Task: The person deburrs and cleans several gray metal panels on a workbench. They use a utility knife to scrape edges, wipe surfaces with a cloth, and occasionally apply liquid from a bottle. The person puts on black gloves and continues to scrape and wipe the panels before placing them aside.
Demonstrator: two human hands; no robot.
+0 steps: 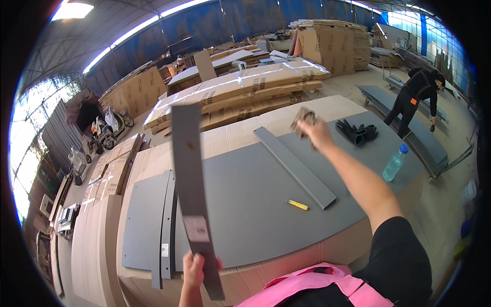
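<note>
My left fingers (188, 263) grip the long, dark-grey flat strip (188, 158) near its lower end, raised over the broad grey sheet (240, 204), probably to leave its face free. My right fingers (309, 129) clutch a crumpled brown cloth (303, 116).

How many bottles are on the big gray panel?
1: the blue-capped plastic bottle, near the right end of the big gray panel, by the black gloves. One could be hidden behind your right arm or the gray strip in your left hand.
</note>
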